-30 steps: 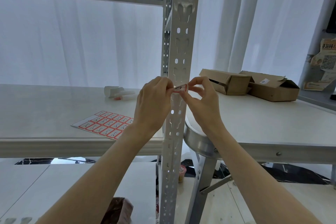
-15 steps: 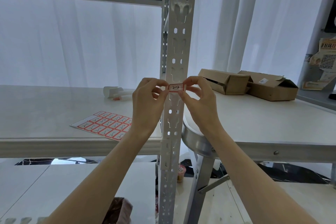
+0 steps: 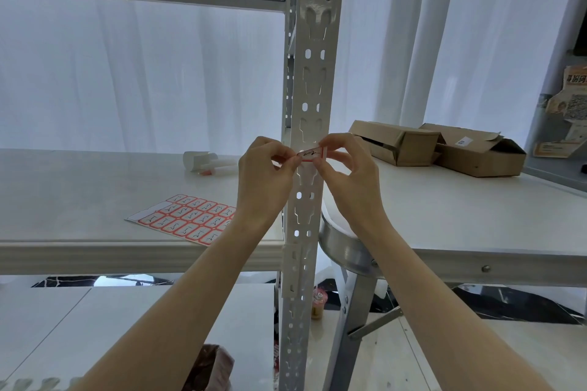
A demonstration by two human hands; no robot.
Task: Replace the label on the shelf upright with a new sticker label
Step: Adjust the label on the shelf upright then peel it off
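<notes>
A white perforated shelf upright [image 3: 309, 79] runs down the middle of the view. In front of it, at hand height, is a small red-bordered sticker label [image 3: 311, 154] with a black scribble. My left hand [image 3: 265, 178] pinches its left end and my right hand [image 3: 347, 174] pinches its right end. The label is slightly tilted against the upright's face; whether it is stuck down I cannot tell. A sheet of several red-bordered labels [image 3: 187, 219] lies on the white shelf board [image 3: 79, 200] to the left.
White tubes or markers [image 3: 206, 162] lie at the back of the shelf board. Two open cardboard boxes [image 3: 438, 147] stand on a white table [image 3: 476, 219] to the right. A lower shelf and a brown object [image 3: 209, 368] are below.
Both hands stay on the label at the upright. The left hand has shifted back over the label's left end, and the label now sits slightly tilted.
</notes>
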